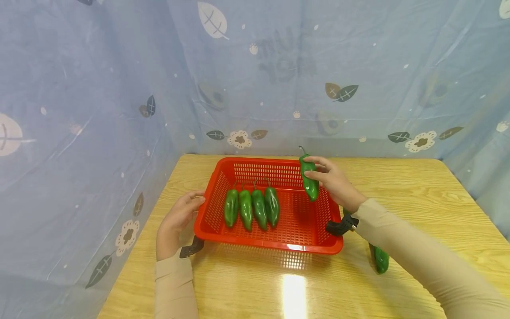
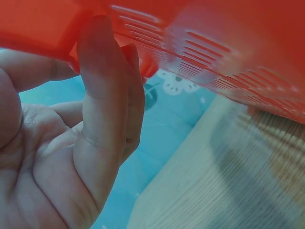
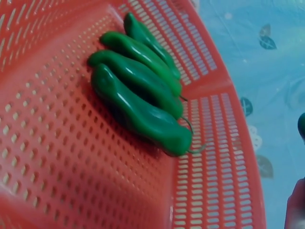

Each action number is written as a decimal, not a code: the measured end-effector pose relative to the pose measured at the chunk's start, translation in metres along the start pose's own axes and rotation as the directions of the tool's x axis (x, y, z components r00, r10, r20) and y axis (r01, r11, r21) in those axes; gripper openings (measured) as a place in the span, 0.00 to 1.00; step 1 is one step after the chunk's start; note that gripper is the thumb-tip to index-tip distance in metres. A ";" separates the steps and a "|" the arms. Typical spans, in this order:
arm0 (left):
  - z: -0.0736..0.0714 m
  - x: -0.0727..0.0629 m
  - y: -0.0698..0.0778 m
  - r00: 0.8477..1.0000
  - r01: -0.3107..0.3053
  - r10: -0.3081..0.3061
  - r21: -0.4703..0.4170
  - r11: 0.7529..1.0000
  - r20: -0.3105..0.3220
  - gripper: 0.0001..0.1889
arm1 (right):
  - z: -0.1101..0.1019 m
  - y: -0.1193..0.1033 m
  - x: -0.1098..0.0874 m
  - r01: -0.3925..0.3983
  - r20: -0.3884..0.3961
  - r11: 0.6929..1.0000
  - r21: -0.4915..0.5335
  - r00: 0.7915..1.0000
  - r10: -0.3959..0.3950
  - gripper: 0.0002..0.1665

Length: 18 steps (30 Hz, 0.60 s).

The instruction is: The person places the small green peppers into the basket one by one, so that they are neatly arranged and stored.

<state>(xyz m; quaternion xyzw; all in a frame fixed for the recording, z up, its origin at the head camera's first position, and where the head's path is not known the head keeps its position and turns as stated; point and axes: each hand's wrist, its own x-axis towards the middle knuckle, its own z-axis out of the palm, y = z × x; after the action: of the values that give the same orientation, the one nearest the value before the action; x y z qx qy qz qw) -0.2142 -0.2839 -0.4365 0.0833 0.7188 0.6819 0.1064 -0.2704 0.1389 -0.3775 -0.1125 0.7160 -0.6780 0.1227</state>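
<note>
Beige cloth of the right sleeve is seen nearest the camera, softly creased and stretched toward the fingers of the right hand. Between those fingers and the thumb a green chili pepper is pinched by its upper part, stem up and tip hanging; the hold is probably taken there so that the tapering lower end is left free. Below the right fingers lies the far right part of a red plastic basket, over which the pepper is held.

To the left of the right fingers, four more green chili peppers are lined up inside the basket, side by side, stems turned away from the person; by this close row, floor space seems to be saved. By the left hand the basket's left rim is touched, fingers nearly straight, apparently so that it is steadied; whether the fingertips are tucked beneath cannot be told.

The basket's walls are pierced by rows of slots, its floor by small holes, and its rim is broad and smooth. Pepper skins are glossy, slightly bent, finished with thin curled stems. Nearer the body than the right fingers, another chili pepper is partly hidden by the sleeve on the wood-grained tabletop
</note>
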 end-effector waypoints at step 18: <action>0.001 0.000 -0.001 1.000 0.011 -0.011 -0.011 1.000 -0.004 0.21 | 0.043 0.014 0.008 -0.223 0.005 0.975 0.004 0.975 0.223 0.28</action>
<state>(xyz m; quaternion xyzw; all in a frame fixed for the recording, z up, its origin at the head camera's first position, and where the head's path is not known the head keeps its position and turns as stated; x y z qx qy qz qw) -0.2138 -0.2832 -0.4371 0.0774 0.7158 0.6854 0.1090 -0.2639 0.0970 -0.3940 -0.0329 0.7222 -0.6614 0.1999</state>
